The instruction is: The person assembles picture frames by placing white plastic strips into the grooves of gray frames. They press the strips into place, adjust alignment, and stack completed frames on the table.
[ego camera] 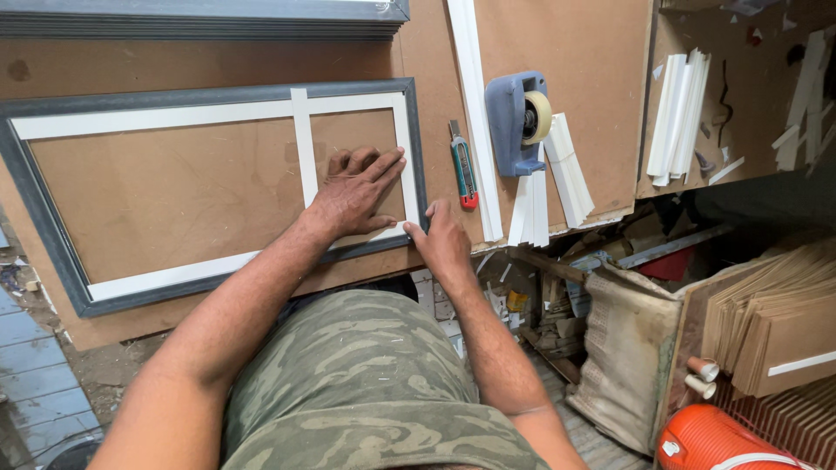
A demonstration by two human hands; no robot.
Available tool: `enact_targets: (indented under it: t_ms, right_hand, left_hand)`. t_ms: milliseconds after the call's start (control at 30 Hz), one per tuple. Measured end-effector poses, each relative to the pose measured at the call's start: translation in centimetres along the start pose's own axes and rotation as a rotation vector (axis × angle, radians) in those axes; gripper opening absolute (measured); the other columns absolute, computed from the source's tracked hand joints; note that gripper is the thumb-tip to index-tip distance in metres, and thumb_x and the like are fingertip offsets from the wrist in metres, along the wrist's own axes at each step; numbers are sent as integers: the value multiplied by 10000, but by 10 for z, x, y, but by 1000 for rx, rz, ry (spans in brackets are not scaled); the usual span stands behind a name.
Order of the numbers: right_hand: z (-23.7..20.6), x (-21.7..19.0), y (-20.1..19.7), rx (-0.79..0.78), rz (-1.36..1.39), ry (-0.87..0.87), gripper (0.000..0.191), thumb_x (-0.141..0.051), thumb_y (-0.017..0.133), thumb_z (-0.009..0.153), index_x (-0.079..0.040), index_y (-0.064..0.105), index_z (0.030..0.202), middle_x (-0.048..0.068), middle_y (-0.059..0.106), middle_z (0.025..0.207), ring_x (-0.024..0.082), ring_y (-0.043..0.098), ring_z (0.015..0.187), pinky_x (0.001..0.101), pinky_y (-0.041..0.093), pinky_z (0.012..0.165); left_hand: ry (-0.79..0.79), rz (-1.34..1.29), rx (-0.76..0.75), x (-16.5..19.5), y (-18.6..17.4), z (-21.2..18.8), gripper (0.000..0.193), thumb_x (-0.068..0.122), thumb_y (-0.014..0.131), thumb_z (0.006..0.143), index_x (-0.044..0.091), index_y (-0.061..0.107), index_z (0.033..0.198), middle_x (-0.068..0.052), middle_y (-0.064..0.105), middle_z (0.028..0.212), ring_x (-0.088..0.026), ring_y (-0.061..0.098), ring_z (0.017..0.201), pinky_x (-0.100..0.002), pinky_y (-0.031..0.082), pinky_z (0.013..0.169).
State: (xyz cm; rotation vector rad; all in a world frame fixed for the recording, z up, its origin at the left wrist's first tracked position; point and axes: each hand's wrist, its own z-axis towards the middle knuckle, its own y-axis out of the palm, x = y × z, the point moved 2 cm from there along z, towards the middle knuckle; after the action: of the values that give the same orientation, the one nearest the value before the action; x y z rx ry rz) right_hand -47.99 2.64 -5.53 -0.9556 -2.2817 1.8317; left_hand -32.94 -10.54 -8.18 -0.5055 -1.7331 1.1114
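A long grey picture frame (52, 252) lies face down on a brown board table (575, 52), with white strips (174, 115) laid inside its edges and one crossing strip (302, 144). My left hand (355, 191) presses flat, fingers spread, on the frame's right inner corner over the white strip. My right hand (441, 239) pinches the frame's lower right corner with thumb and forefinger at the table's near edge.
A green and red utility knife (464, 165) lies right of the frame beside a long white strip (475, 113). A blue tape dispenser (518, 122) sits on loose white strips. More strips (677, 117) lie far right. Cardboard stacks (775, 322), a sack and an orange container (714, 439) stand below.
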Motion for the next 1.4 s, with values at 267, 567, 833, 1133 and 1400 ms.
enact_targets:
  t_ms: [267,567,833,1133,1400]
  right_hand:
    - [8,11,-14,124,-151,-612,375,-454,760,886,-103,639,944,38,651,788,214,671,692,345,518,581]
    - [-22,60,-3,298,-208,-440,692,-718,709,756,-97,663,1059,17,631,762,112,576,523,264,467,400]
    - [72,156,-95,523,512,196,388,-395,710,999,-36,701,1146,19,672,972,67,597,763,233,524,594]
    - [100,204,-112,23,984,255,284,-329,774,943,-45,770,953,17,698,859,93,606,748,231,495,544]
    - [69,216,-97,207,1018,38,264,-218,703,968,41,715,921,120,495,1279,173,647,1000,316,639,667]
  left_hand:
    - [-11,-13,-11,-2,0,-1,1118,633,828,669,155,362,1566,11,293,1633,-251,296,1410,-484,201,1140]
    - [-24,-15,-30,3,-3,-1,1107,579,842,662,155,364,1565,5,292,1638,-262,313,1415,-504,213,1141]
    - [-108,-19,21,24,-1,17,901,571,742,765,133,465,1501,-15,389,1593,-313,351,1394,-548,195,1129]
    - [-314,-34,105,58,0,43,687,681,625,875,160,681,1319,7,573,1453,-283,405,1394,-527,152,1166]
    - [-433,-237,208,70,-8,58,542,645,627,919,216,750,1227,24,662,1380,-299,394,1407,-504,124,1178]
